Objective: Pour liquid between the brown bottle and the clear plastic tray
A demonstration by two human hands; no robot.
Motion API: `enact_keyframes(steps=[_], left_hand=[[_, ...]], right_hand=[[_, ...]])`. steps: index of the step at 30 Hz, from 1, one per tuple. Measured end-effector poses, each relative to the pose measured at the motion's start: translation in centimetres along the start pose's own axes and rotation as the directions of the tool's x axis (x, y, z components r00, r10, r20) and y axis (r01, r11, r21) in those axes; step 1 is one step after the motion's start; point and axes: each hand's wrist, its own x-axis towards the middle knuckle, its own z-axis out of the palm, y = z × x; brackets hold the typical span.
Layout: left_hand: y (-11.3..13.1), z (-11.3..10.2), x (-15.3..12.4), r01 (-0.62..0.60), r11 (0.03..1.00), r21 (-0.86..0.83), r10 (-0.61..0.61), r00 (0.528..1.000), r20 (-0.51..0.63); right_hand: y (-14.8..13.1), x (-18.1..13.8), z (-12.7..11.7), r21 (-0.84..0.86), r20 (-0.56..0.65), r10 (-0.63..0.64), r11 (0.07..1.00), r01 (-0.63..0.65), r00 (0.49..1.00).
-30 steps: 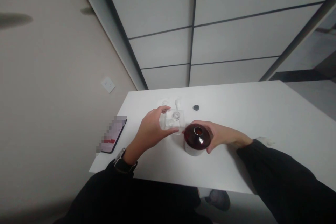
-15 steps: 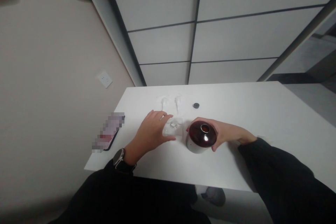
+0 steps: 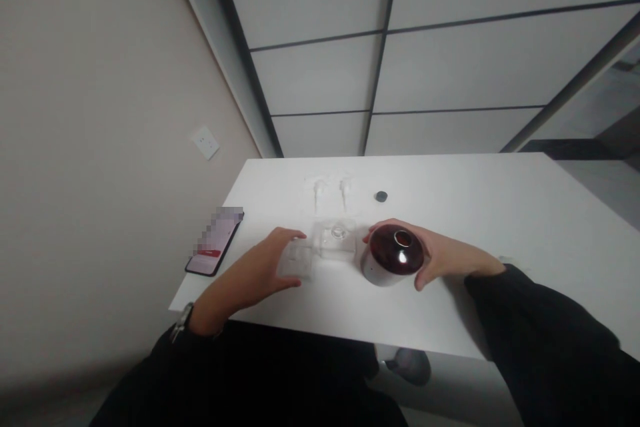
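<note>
My left hand (image 3: 267, 263) has its thumb and fingers on either side of a clear plastic piece (image 3: 296, 265), low over the table's left half. Just right of that piece sits a clear, box-like container (image 3: 336, 243) with a round ring on top. My right hand (image 3: 431, 257) is wrapped around a round white container with a glossy dark red domed top (image 3: 395, 253). A metal-rimmed round hole shows in the dome. The container's far side and some of my right fingers are hidden from view.
Behind the clear box, two small whitish stemmed pieces (image 3: 344, 193) lie on the white table (image 3: 465, 193). A small dark disc (image 3: 381, 196) lies to their right. At the left edge rests a phone (image 3: 213, 247). A wall socket (image 3: 205, 143) is beyond it.
My left hand has moved left, away from the clear box, with a clear piece now between its fingers. The right hand keeps its hold on the red-topped container. The view has shifted slightly.
</note>
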Motion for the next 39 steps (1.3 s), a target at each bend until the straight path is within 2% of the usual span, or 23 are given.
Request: enact_keyframes(steps=[3,5,8,10,14,16,18,22,27,39], left_hand=[[1.1,1.0,-1.8,-0.023,0.999,-0.022,0.024,0.997,0.067],[1.8,2.0,-2.5,-0.063,0.997,-0.049,0.068,0.992,0.108],[2.8,4.3,-2.6,-0.110,0.990,-0.084,0.118,0.988,0.100],[3.4,6.1,-2.1,-0.087,0.992,-0.089,0.092,0.994,0.052],[5.0,9.2,-1.1,-0.019,0.993,-0.115,0.018,1.000,-0.018],[5.6,10.1,-0.8,-0.030,0.992,-0.124,0.026,0.999,-0.037],[6.0,10.6,-0.5,-0.060,0.992,-0.113,0.053,0.997,-0.062],[6.1,11.1,-0.1,-0.099,0.993,-0.063,0.093,0.991,-0.092],[6.1,11.4,0.2,-0.083,0.996,-0.043,0.078,0.992,-0.096],[6.1,11.4,0.3,-0.134,0.991,-0.026,0.130,0.985,-0.115]], right_hand=[[0.7,-0.8,1.9,-0.048,-0.130,0.005,0.999,-0.012,0.992],[1.2,-1.3,3.6,-0.035,-0.277,0.005,0.999,-0.016,0.961],[1.8,-2.3,6.1,-0.060,-0.476,-0.026,0.998,-0.002,0.879],[2.0,-3.2,7.2,-0.127,-0.578,-0.094,0.992,0.025,0.811],[1.7,-5.9,8.5,-0.247,-0.689,-0.171,0.969,-0.007,0.705],[1.3,-7.3,8.9,-0.308,-0.725,-0.200,0.950,-0.050,0.659],[0.7,-8.6,9.2,-0.381,-0.733,-0.240,0.920,-0.092,0.636],[-1.2,-10.0,9.3,-0.547,-0.686,-0.332,0.822,-0.158,0.647],[-3.3,-9.8,8.9,-0.715,-0.576,-0.431,0.677,-0.172,0.695],[-4.7,-8.5,8.3,-0.930,-0.340,-0.540,0.313,-0.191,0.770]])
